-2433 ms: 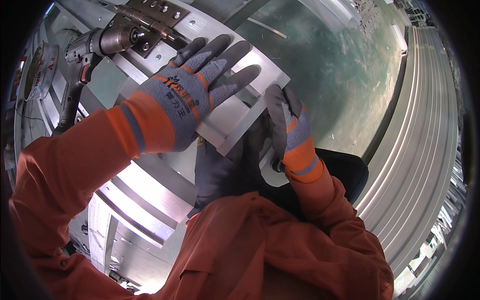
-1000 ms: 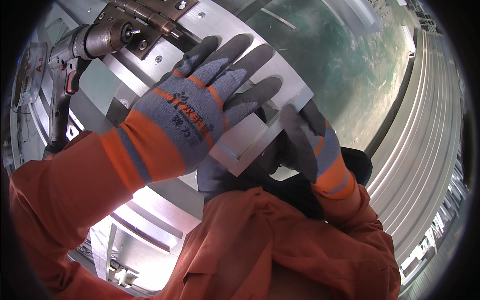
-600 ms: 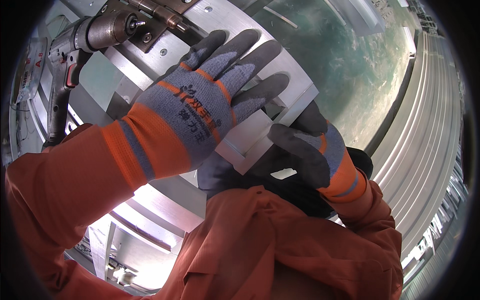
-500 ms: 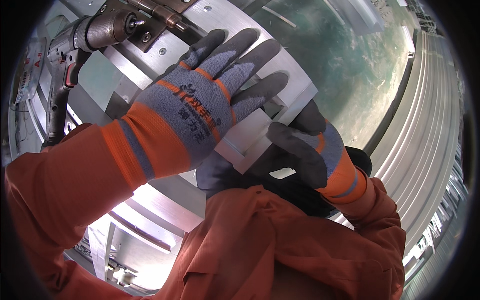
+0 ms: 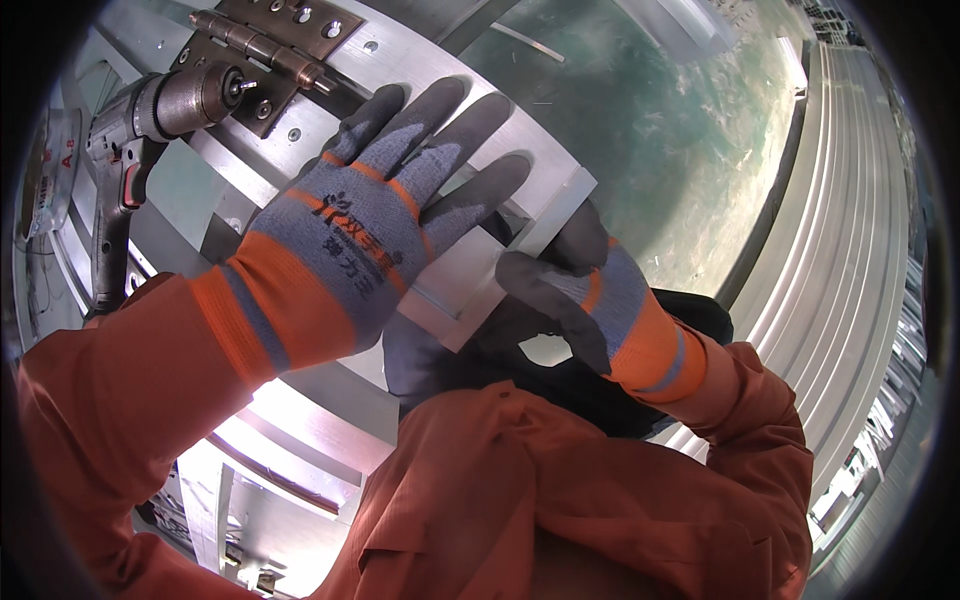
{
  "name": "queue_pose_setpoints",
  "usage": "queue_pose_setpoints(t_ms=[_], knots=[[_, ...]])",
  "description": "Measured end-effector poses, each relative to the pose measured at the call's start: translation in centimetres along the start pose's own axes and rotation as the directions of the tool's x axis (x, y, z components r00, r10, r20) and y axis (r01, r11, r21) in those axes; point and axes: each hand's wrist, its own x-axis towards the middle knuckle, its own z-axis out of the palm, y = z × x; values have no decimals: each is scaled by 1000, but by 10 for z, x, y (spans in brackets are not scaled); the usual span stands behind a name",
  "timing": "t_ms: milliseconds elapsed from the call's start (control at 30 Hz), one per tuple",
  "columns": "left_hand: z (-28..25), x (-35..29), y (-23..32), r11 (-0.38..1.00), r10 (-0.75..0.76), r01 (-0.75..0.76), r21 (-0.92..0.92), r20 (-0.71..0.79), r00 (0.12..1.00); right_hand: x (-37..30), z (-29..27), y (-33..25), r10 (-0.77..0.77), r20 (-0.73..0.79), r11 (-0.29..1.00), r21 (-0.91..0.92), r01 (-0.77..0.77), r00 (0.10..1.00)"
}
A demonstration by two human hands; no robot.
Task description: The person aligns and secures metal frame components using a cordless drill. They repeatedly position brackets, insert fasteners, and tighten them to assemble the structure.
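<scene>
Both my hands wear grey and orange work gloves with dark coated fingers. My left hand [image 5: 365, 225] lies palm down, fingers stretched and slightly spread, across a silver metal bar and over part of a metal profile. At the end of this angled aluminium profile [image 5: 455, 275], my right hand [image 5: 575, 300] is closed, thumb on the near side and fingers around the far edge. The right fingertips are partly hidden behind the metal. Beyond my left fingers, a bronze-coloured hinge [image 5: 265, 45] sits on the silver metal, with screws in its plates.
A power drill [image 5: 150, 125] with a bit in its chuck is to the left of my left hand. Long pale metal profiles [image 5: 835, 200] lie stacked along the right. Greenish worn floor [image 5: 640, 130] shows beyond the work. A clear plastic bag [image 5: 55, 170] is at the far left.
The whole view has shifted a little, so hands, aluminium profile and hinge appear farther left. Left hand stays flat and right hand stays closed on the profile.
</scene>
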Motion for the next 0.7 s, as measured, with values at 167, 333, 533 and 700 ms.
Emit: queue_pose_setpoints(t_ms=[167, 333, 533, 700], knots=[[-21, -5, -1, 996, 8, -2, -91, 63, 998, 0, 4, -2, -30, 16, 999, 41, 29, 999], [-21, 14, 2, 988, 60, -44, -149, 103, 993, 10, 4, 38, -311, -137, 924, 187, 333, 940], [-48, 13, -23, 999, 33, -34, -35, -35, 999, 16, -3, 7, -217, 24, 955, 210, 207, 976], [-22, 43, -54, 993, 118, -120, -6, -151, 982, 15, 3, 7, -188, 4, 965, 186, 184, 982]])
